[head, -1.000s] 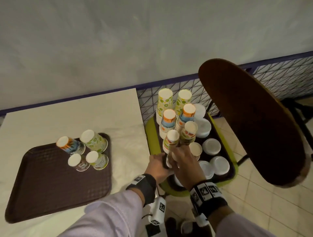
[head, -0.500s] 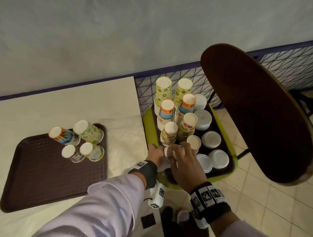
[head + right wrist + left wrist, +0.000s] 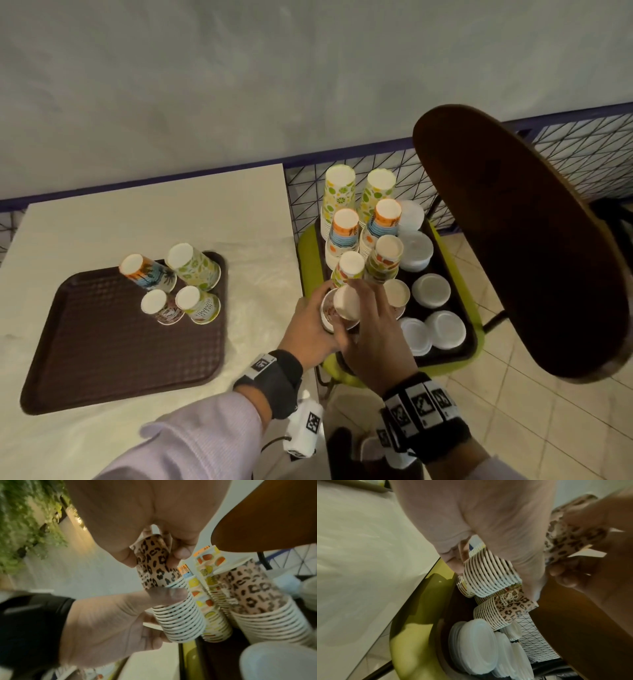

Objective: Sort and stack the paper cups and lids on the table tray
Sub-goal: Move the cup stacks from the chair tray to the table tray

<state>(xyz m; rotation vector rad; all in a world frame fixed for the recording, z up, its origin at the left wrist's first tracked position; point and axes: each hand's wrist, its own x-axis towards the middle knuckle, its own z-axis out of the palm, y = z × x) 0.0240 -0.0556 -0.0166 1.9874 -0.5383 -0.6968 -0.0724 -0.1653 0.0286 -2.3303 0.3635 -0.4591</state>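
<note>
The right hand (image 3: pixel 154 536) pinches the upper part of a single leopard-print cup (image 3: pixel 154 566), fingers and thumb curled round its wall near the closed base, and seems to be drawing it off the nested leopard stack (image 3: pixel 180 622). The left hand (image 3: pixel 111 622) wraps round that stack at its ribbed band of rims, steadying it just above the chair tray (image 3: pixel 459 349). Whether the cup has fully cleared the stack is hard to judge, since the wrist views are blurred.

These cups look light and thin-walled; a hard squeeze would likely dent them, and nested ones tend to cling, so a grip near the stiff base or rolled rim with a slight twist seems safest.

Around the hands stand more inverted cup stacks (image 3: pixel 346 236) and piles of white lids (image 3: pixel 430 291) on the same dark tray, which rests on a green seat (image 3: pixel 308 253). Well apart on the desk (image 3: pixel 102 222), the brown table tray (image 3: pixel 102 342) holds four upturned cups (image 3: pixel 171 284) at its far corner
</note>
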